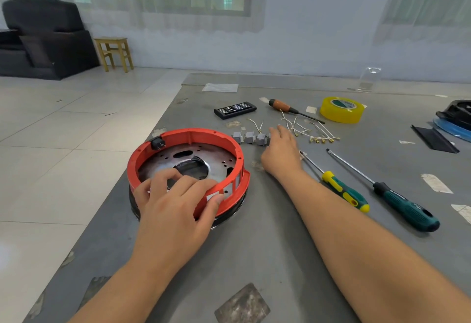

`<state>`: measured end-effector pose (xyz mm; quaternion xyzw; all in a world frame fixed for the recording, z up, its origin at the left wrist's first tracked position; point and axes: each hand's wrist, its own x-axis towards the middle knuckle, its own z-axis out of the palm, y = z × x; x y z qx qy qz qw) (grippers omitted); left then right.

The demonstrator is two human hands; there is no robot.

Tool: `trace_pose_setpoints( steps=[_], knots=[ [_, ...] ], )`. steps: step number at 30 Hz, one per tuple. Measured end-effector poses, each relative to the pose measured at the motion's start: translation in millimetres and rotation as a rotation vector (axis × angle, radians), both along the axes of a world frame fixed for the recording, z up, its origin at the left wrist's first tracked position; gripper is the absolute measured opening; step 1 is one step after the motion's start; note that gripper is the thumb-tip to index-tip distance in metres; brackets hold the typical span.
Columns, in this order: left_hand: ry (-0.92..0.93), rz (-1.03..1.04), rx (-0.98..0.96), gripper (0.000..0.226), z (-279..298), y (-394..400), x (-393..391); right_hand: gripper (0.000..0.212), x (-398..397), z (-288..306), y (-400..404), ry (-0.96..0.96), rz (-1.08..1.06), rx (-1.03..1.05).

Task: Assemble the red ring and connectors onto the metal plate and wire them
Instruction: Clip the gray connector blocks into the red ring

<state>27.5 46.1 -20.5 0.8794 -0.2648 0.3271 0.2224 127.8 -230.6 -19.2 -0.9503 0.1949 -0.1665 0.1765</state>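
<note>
The red ring (204, 137) sits on the round metal plate (216, 159) at the table's left, with a black plug socket (158, 142) in its far-left wall. My left hand (175, 205) grips the ring's near rim, fingers curled inside and thumb outside. Three grey connectors (249, 137) lie in a row just right of the ring. My right hand (280, 151) reaches to the rightmost connector, fingers bent down over it; whether it holds it is hidden. Short white wires (305, 129) with brass terminals lie beyond that hand.
Two green-handled screwdrivers (344, 190) (405, 205) lie to the right. Further back are a brown-handled screwdriver (285, 106), a black bit set (234, 109) and a yellow tape roll (341, 109). Black and blue parts (453, 121) sit at the right edge. The table's left edge runs close to the ring.
</note>
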Motion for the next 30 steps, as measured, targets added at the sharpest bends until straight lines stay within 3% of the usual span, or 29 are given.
trace_pose_setpoints(
  steps=[3,7,15,21,30],
  knots=[
    [0.012,-0.007,-0.013,0.024,-1.8,-0.3,0.3,0.064,10.8,-5.7,-3.6,0.079,0.005,-0.043],
    [0.029,-0.022,-0.020,0.023,-0.6,-0.4,0.6,0.038,7.3,-10.8,-5.5,-0.033,-0.030,-0.064],
    [0.022,-0.057,-0.035,0.033,-1.1,3.6,0.5,0.033,-16.9,-5.3,4.9,-0.150,-0.083,0.036],
    [0.041,-0.089,-0.019,0.038,-2.3,7.1,0.5,0.027,-72.2,-1.5,21.4,-0.419,0.134,0.309],
    [0.035,-0.171,0.036,0.039,-3.6,8.7,-6.6,0.030,-160.3,3.4,61.9,-0.525,0.475,0.674]
  ],
)
